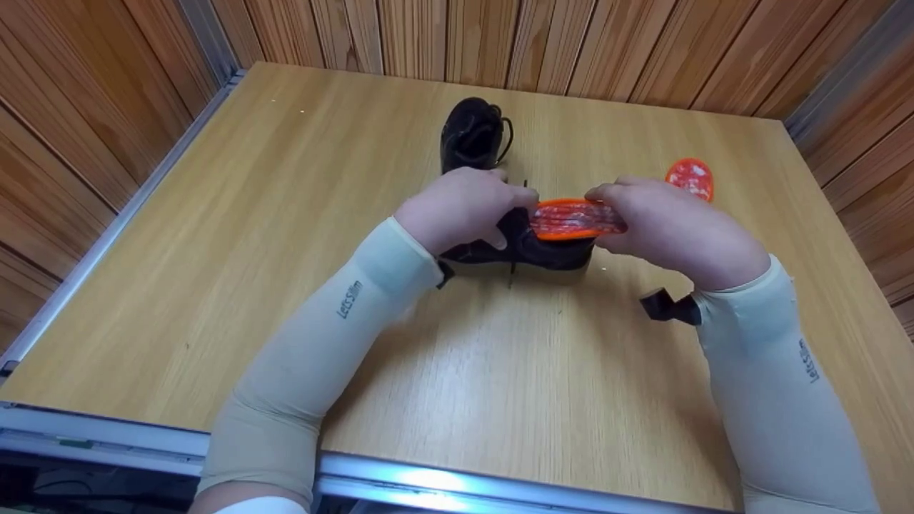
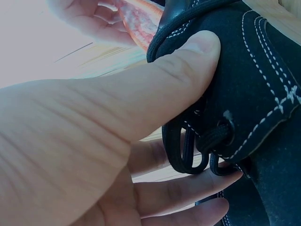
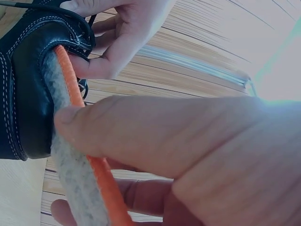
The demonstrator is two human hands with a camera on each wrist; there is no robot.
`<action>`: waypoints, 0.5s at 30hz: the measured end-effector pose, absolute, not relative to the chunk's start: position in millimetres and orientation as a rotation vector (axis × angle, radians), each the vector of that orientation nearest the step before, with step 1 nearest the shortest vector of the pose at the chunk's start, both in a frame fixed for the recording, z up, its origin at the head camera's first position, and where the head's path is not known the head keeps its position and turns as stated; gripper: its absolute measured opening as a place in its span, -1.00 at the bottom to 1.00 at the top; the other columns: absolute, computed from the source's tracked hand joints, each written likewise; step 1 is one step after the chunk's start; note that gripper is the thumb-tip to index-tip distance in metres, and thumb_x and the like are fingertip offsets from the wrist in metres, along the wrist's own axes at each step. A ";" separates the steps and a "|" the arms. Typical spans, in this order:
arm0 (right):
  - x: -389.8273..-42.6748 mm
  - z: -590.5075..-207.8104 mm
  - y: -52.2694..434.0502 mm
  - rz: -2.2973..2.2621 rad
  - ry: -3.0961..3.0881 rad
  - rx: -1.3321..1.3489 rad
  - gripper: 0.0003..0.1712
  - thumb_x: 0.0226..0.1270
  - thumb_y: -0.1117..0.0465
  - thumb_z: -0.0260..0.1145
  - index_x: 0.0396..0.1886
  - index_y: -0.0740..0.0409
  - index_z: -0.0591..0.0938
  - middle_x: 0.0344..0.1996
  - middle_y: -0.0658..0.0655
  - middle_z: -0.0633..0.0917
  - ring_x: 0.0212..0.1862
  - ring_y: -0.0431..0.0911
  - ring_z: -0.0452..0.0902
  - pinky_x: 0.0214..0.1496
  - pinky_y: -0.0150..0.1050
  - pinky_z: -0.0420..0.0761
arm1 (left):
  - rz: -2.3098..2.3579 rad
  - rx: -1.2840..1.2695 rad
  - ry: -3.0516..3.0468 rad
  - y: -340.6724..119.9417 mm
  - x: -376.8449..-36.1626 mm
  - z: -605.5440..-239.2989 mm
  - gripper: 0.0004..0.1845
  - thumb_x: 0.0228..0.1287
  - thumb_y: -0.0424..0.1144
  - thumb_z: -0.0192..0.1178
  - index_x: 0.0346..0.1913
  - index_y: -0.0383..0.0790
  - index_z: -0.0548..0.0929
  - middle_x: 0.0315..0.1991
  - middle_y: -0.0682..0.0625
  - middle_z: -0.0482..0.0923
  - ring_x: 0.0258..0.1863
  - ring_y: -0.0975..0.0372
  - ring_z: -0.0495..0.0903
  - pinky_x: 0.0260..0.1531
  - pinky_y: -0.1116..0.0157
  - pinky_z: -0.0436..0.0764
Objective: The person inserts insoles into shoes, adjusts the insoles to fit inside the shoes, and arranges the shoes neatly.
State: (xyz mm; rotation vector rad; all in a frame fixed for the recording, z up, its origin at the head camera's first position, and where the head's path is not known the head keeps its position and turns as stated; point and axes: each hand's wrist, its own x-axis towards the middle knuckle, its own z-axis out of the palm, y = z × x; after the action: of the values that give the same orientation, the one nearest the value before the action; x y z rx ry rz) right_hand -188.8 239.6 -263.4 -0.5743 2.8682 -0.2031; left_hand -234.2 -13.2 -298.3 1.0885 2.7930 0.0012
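A black lace-up shoe (image 1: 532,250) lies on its side at the middle of the wooden table (image 1: 285,235). My left hand (image 1: 464,207) grips its laced front, thumb pressed on the dark upper (image 2: 249,70) beside the laces (image 2: 197,146). My right hand (image 1: 664,225) pinches an orange insole (image 1: 575,219) whose front end sits inside the shoe's opening. In the right wrist view the thumb presses the insole's orange edge (image 3: 70,84) and grey felt underside (image 3: 70,174) against the shoe's heel collar (image 3: 28,108).
A second black shoe (image 1: 471,135) stands farther back on the table. Another orange insole (image 1: 691,178) lies flat at the right. Wood-panelled walls enclose the table on three sides, and a metal rail (image 1: 428,478) runs along the near edge.
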 end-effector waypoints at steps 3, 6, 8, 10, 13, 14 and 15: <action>-188.7 -262.8 241.2 -0.203 2.861 -0.571 -0.27 0.41 0.20 0.57 0.52 0.19 0.57 0.27 0.35 0.71 0.20 0.25 0.66 0.30 0.30 0.65 | 0.005 1.086 2.793 -13.0 -233.8 -298.2 -0.28 0.33 -0.02 0.55 0.51 0.29 0.53 0.53 -0.12 0.57 0.38 -0.04 0.66 0.45 -0.05 0.63; -188.3 -261.7 242.9 -0.195 2.863 -0.575 -0.28 0.40 0.20 0.57 0.50 0.22 0.57 0.26 0.36 0.71 0.17 0.25 0.67 0.29 0.30 0.65 | 0.012 1.077 2.791 -12.9 -233.5 -298.1 -0.28 0.33 -0.03 0.55 0.51 0.29 0.53 0.56 -0.11 0.55 0.41 -0.05 0.64 0.46 -0.06 0.62; -187.9 -260.8 244.1 -0.193 2.865 -0.576 -0.29 0.40 0.21 0.57 0.49 0.24 0.58 0.25 0.37 0.71 0.16 0.24 0.67 0.28 0.30 0.66 | 0.007 1.078 2.793 -12.8 -233.5 -298.1 -0.28 0.33 -0.03 0.55 0.52 0.29 0.53 0.56 -0.11 0.54 0.43 -0.06 0.64 0.46 -0.06 0.61; -187.2 -260.0 245.1 -0.191 2.869 -0.580 -0.29 0.39 0.22 0.57 0.48 0.25 0.59 0.25 0.37 0.72 0.16 0.24 0.68 0.27 0.30 0.66 | -0.001 1.081 2.794 -12.8 -233.7 -298.0 -0.29 0.34 -0.02 0.54 0.52 0.29 0.53 0.56 -0.11 0.54 0.42 -0.06 0.64 0.46 -0.06 0.61; -186.3 -259.3 245.6 -0.198 2.876 -0.588 -0.31 0.38 0.23 0.58 0.46 0.26 0.60 0.23 0.37 0.73 0.14 0.23 0.68 0.26 0.29 0.67 | -0.009 1.085 2.793 -13.0 -234.0 -298.0 -0.29 0.35 -0.02 0.54 0.51 0.29 0.52 0.56 -0.13 0.54 0.41 -0.06 0.65 0.46 -0.06 0.62; -186.1 -259.2 245.6 -0.198 2.879 -0.593 -0.32 0.38 0.24 0.58 0.45 0.26 0.61 0.22 0.37 0.74 0.14 0.23 0.68 0.25 0.28 0.67 | -0.007 1.086 2.792 -13.2 -234.1 -298.0 -0.30 0.35 -0.02 0.54 0.51 0.29 0.53 0.56 -0.13 0.54 0.40 -0.06 0.65 0.46 -0.06 0.62; -185.8 -259.0 245.0 -0.200 2.885 -0.599 -0.33 0.37 0.25 0.58 0.44 0.26 0.62 0.20 0.36 0.74 0.13 0.22 0.68 0.25 0.27 0.67 | -0.008 1.091 2.791 -13.4 -234.5 -297.9 -0.30 0.35 -0.03 0.54 0.50 0.28 0.53 0.53 -0.14 0.57 0.38 -0.06 0.66 0.44 -0.05 0.63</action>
State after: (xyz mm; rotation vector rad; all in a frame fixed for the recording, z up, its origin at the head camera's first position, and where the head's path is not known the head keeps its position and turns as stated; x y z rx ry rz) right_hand -185.8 245.0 -259.0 -0.5993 2.8851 -0.2000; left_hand -234.5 -13.4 -297.9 1.0913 2.7915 -0.0076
